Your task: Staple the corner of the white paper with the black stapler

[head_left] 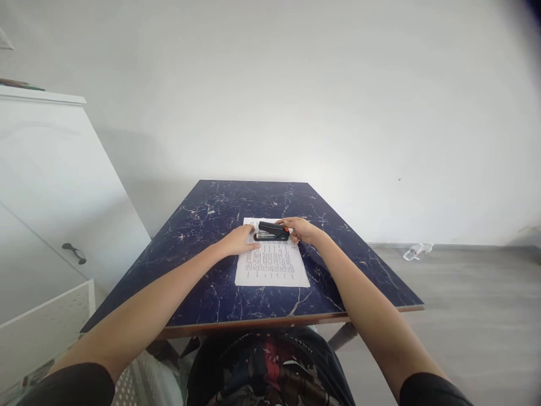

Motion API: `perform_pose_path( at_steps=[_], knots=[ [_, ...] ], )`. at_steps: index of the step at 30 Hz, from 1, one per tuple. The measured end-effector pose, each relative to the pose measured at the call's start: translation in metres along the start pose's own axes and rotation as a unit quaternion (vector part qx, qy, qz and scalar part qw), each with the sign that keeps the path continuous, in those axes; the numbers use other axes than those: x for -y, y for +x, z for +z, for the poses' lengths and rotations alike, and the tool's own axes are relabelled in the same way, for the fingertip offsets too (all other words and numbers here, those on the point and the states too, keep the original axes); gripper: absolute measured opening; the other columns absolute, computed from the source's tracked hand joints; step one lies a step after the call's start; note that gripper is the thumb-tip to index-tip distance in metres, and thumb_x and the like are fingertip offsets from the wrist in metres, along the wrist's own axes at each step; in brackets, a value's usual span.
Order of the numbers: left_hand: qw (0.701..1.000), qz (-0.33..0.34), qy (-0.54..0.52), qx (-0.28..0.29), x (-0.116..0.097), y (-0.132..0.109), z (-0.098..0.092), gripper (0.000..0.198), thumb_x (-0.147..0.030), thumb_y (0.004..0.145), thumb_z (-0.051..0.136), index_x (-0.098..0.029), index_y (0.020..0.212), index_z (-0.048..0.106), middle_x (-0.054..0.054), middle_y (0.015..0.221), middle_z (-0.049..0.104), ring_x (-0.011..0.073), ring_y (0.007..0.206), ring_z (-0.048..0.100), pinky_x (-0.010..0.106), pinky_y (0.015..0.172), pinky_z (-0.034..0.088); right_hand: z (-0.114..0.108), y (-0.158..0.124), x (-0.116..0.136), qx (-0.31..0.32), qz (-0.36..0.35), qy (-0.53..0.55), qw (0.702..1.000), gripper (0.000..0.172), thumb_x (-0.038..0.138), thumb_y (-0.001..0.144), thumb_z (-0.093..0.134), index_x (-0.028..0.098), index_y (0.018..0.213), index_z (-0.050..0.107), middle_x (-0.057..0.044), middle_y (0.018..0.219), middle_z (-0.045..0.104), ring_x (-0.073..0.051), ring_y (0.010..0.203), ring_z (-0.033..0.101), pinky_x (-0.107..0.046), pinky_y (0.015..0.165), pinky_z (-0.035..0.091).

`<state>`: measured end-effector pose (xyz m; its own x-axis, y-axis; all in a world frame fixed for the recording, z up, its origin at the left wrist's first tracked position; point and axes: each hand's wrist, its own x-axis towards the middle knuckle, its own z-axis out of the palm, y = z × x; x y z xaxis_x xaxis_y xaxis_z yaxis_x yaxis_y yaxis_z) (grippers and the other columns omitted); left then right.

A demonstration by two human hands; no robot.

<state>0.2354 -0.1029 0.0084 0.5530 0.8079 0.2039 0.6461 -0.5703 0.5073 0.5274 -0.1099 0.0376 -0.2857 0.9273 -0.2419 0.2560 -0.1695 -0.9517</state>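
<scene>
A black stapler (273, 230) with an orange detail at its rear lies across the upper part of a printed sheet of paper (270, 272). Its front end points left and its jaws are apart at that end. My right hand (300, 228) has its fingers around the stapler's rear end. At the paper's left edge rests my left hand (240, 239), fingers and thumb spread near the stapler's front. Whether the paper is one sheet or a stack I cannot tell.
The dark blue marbled table (203, 307) has a brown front edge and stands against a white wall. A white cabinet (54, 180) with a dark handle is on the left. On the grey floor to the right lies a clear plastic item (417, 251).
</scene>
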Motion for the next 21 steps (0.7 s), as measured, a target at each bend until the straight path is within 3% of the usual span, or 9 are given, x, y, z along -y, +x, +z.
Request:
perform_pose_path(
  at_steps=[4,9,16,21],
  knots=[
    [1.0,-0.009,0.0,-0.006,-0.0051,-0.0013,0.0001,0.055,-0.05,0.075,0.078,-0.019,0.119,0.066,0.02,0.128,0.069,0.0385,0.122,0.064,0.045,0.102,0.048,0.0061,0.0,0.0006,0.019,0.041,0.054,0.998,0.039,0.032,0.106,0.047,0.02,0.141,0.059,-0.009,0.093,0.072,-0.012,0.046,0.058,-0.024,0.039,0.048],
    [0.999,0.001,0.032,0.004,-0.0089,-0.0024,0.0007,0.054,-0.049,0.08,0.073,-0.016,0.122,0.065,0.022,0.13,0.067,0.0391,0.122,0.063,0.047,0.102,0.048,0.0061,-0.0006,0.0009,0.047,0.041,0.072,0.995,0.04,0.034,0.108,0.043,0.021,0.144,0.053,-0.017,0.124,0.069,-0.018,0.064,0.075,-0.025,0.044,0.057],
    [1.0,-0.005,0.023,0.007,-0.0027,-0.0008,0.0031,0.059,-0.052,0.08,0.073,-0.016,0.126,0.063,0.022,0.131,0.065,0.0378,0.122,0.063,0.046,0.1,0.049,0.0068,-0.0013,0.0002,0.044,0.04,0.053,0.997,0.04,0.034,0.108,0.045,0.022,0.145,0.053,-0.02,0.151,0.054,-0.022,0.076,0.079,-0.028,0.055,0.065],
    [1.0,-0.014,0.01,-0.001,-0.002,0.0002,0.002,0.063,-0.054,0.076,0.077,-0.018,0.126,0.063,0.02,0.131,0.066,0.0371,0.121,0.063,0.046,0.098,0.051,0.0066,-0.0001,-0.0004,0.04,0.033,0.033,0.998,0.041,0.038,0.107,0.048,0.024,0.146,0.052,-0.018,0.152,0.053,-0.022,0.074,0.079,-0.029,0.053,0.065]
  ],
)
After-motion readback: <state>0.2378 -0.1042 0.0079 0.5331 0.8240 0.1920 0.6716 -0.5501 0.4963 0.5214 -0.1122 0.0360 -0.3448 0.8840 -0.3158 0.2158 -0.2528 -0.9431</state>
